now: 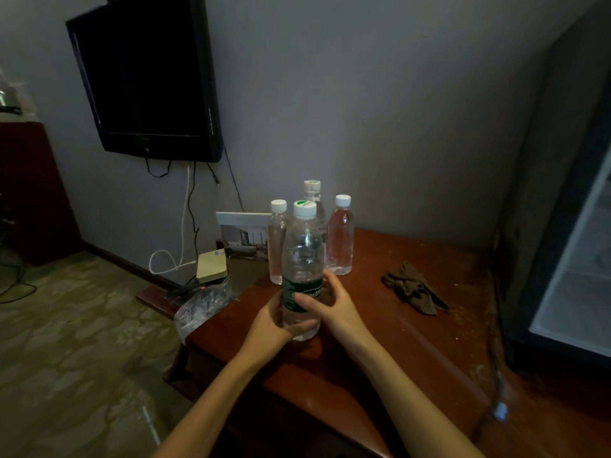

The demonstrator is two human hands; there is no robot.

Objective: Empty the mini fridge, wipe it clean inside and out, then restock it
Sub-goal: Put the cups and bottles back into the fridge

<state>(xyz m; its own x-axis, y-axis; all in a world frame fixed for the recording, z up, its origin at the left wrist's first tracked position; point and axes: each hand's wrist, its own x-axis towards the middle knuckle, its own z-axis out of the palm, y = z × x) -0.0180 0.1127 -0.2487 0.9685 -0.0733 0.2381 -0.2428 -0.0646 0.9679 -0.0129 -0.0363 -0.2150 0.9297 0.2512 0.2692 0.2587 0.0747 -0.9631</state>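
Both grips are wrapped round one green-labelled bottle point(302, 259): the left grip point(274, 325) cups its clear lower part and the right grip point(330, 302) lays a thumb across the label, likely to keep it upright, its base on or just above the desk point(380, 342). Just behind, three more bottles point(340, 239) stand clustered, seemingly parked out of the mini fridge point(578, 259) at far right. A crumpled brown cloth point(413, 289) lies apart, nearer the fridge, handy for wiping.
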